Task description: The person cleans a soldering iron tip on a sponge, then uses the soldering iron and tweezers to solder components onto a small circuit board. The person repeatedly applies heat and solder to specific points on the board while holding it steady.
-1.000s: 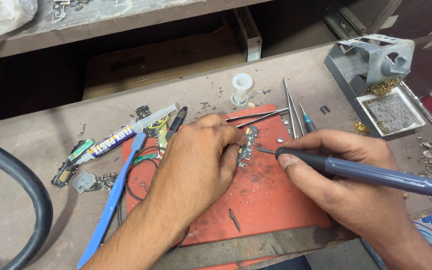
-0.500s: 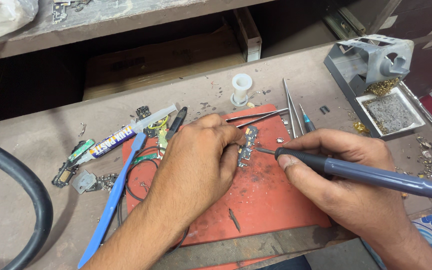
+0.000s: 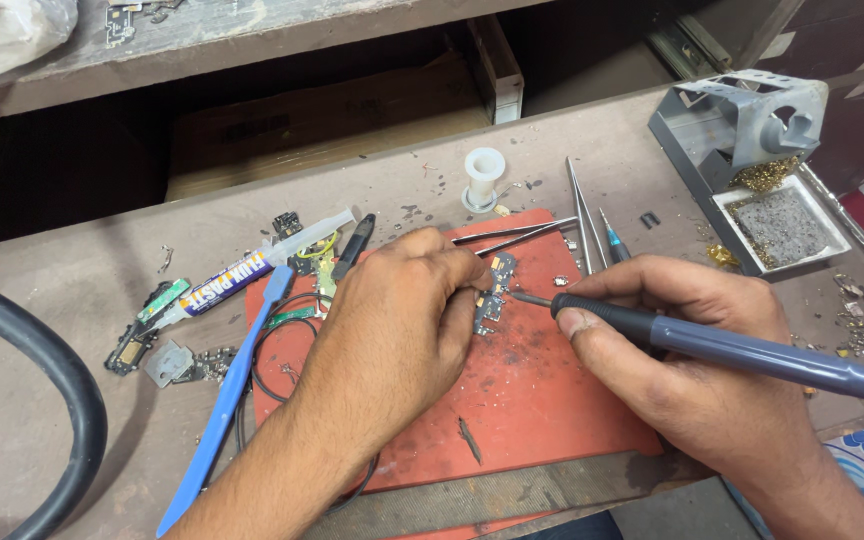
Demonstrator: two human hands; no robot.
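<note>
My left hand (image 3: pixel 392 320) rests on the red work mat (image 3: pixel 532 400), its fingers closed and pinning a small circuit board (image 3: pixel 495 290) against the mat. My right hand (image 3: pixel 697 370) grips a blue-grey soldering iron (image 3: pixel 752 350) like a pen. The iron's metal tip touches the right edge of the small board. Most of the board is hidden under my left fingers.
Tweezers (image 3: pixel 512 235), metal probes (image 3: pixel 580 215) and a white solder spool (image 3: pixel 483 175) lie behind the mat. A syringe tube (image 3: pixel 242 268), a blue pry tool (image 3: pixel 227 400) and board scraps (image 3: pixel 167 350) sit left. An iron stand with sponge tray (image 3: pixel 752 150) is at right. A black hose (image 3: pixel 42 400) curves far left.
None of the tools or parts has shifted; both hands hold the same pose with the iron tip at the board.
</note>
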